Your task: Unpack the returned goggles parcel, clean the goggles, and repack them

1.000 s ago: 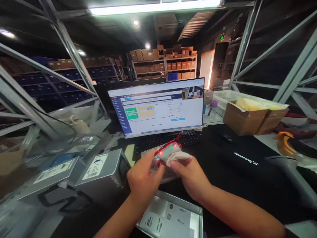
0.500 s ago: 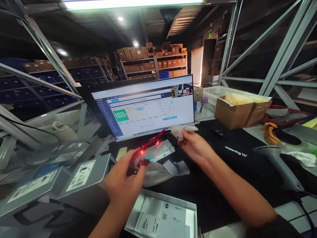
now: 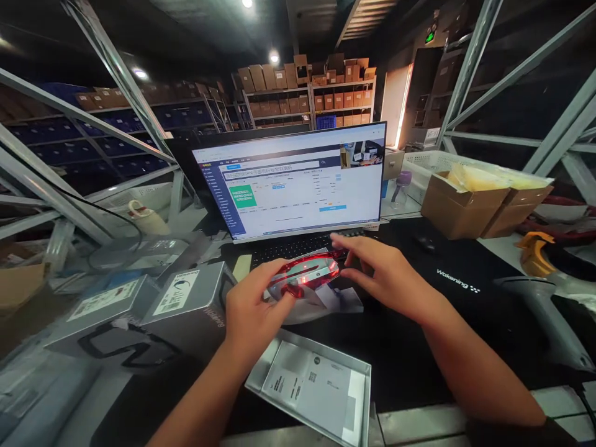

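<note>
My left hand [image 3: 254,307] is closed on the left end of a pair of red-framed glasses [image 3: 307,276], held just above the black desk mat [image 3: 447,310] in front of the keyboard [image 3: 298,245]. My right hand [image 3: 382,273] is spread with its fingers apart, its fingertips at the right end of the glasses. The cloth it held a moment ago is not visible. Below the glasses lie a clear plastic bag and a small white card [image 3: 326,301]. An open grey box lid with a printed leaflet [image 3: 311,385] lies nearest to me.
A lit monitor [image 3: 293,183] stands behind the keyboard. Grey product boxes [image 3: 186,304] lie at the left. Open cardboard boxes [image 3: 470,202] and a white basket [image 3: 428,164] stand at the right, with a barcode scanner [image 3: 535,304] near the front. Metal racking frames both sides.
My right hand has come back from the monitor's base to the glasses, open and without the cloth. My left hand has kept hold of the glasses and levelled them.
</note>
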`<state>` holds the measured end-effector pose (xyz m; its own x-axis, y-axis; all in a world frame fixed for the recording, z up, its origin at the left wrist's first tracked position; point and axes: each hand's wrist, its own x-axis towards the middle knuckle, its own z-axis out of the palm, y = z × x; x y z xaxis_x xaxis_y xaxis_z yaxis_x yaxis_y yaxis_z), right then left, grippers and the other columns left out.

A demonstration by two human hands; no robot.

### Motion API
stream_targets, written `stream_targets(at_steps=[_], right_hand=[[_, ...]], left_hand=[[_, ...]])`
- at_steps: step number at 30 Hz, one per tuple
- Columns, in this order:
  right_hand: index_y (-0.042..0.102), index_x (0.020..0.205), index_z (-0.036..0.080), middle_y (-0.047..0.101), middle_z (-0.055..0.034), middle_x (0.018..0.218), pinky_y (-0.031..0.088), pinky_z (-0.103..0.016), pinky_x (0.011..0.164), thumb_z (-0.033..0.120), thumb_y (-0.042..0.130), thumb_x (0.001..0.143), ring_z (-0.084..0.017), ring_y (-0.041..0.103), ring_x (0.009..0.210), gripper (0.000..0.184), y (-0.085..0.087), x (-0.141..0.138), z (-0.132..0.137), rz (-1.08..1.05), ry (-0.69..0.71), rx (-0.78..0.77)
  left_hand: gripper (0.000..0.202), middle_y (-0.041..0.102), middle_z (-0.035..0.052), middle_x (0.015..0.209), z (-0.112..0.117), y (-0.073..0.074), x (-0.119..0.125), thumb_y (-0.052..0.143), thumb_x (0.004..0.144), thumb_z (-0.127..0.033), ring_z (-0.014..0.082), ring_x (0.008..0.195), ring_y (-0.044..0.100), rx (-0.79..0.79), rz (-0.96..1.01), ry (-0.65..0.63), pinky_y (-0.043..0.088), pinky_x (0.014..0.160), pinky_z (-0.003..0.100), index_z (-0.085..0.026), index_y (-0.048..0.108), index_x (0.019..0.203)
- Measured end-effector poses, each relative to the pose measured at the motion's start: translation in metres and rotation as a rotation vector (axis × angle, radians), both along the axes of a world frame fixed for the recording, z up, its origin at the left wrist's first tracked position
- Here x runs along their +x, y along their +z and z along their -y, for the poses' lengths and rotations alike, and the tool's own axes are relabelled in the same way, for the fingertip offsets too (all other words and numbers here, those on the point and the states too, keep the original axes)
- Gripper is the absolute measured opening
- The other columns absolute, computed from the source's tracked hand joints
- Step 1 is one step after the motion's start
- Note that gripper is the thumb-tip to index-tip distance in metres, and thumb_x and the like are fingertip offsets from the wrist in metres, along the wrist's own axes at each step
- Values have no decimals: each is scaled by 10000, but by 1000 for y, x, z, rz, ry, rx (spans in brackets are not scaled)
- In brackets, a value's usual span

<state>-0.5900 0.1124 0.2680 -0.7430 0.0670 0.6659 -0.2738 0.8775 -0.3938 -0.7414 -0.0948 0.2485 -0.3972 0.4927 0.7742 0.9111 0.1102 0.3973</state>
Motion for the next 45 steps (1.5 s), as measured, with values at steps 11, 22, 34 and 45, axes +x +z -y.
stream_targets(at_steps=[11, 22, 34, 45], right_hand=[[672, 1036, 174, 749, -36, 874, 454, -269, 608, 187, 550, 982, -194, 702, 728, 134, 12, 12, 1, 52, -177, 226], [636, 933, 204, 711, -6, 728, 466, -236, 501, 500, 490, 1007, -115, 615, 443, 338, 18, 33, -45, -194, -448, -395], [620, 886, 205, 710, 0, 719, 466, -215, 499, 461, 509, 1010, -93, 603, 422, 305, 20, 37, -47, -141, -455, -416], [559, 889, 209, 659, 23, 633, 365, -156, 316, 539, 644, 912, -82, 510, 327, 342, 12, 21, -33, -290, -12, -981]], left_hand=[[775, 606, 81, 1389, -10, 29, 8, 747, 748, -257, 272, 1240, 605, -301, -7, -131, 511, 1039, 406, -270, 442, 1460], [373, 584, 72, 1109, -26, -8, 12, 745, 823, -324, 245, 985, 625, -671, 45, -123, 553, 856, 411, -229, 644, 1169], [206, 684, 83, 1129, -65, -22, 21, 604, 877, -110, 268, 1010, 638, -932, -171, -344, 500, 901, 414, -223, 775, 847], [353, 776, 91, 843, -32, 7, -17, 701, 810, -498, 243, 800, 702, -40, 805, -311, 551, 780, 357, -161, 800, 839]])
